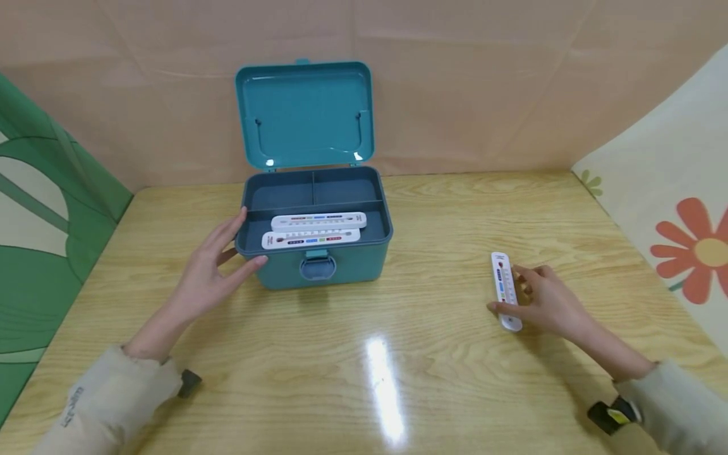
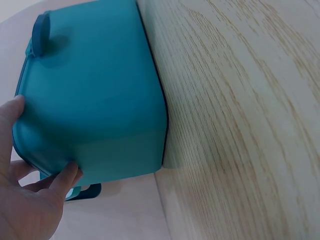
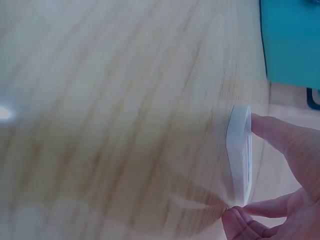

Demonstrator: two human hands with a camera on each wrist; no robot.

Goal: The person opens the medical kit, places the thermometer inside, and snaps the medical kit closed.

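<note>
In the head view a teal storage box stands with its lid raised. Two white thermometers lie side by side in its front compartment. My left hand rests on the box's front left corner; in the left wrist view its thumb touches the front and its fingers the side. Over to the right, my right hand pinches another white thermometer across its width. In the right wrist view this thermometer sits between thumb and fingertips, right at the tabletop.
The wooden table reaches back to a pink cloth. Dividers split the back of the box into two sections. A green patterned panel borders the left side, and a white one with a red flower the right.
</note>
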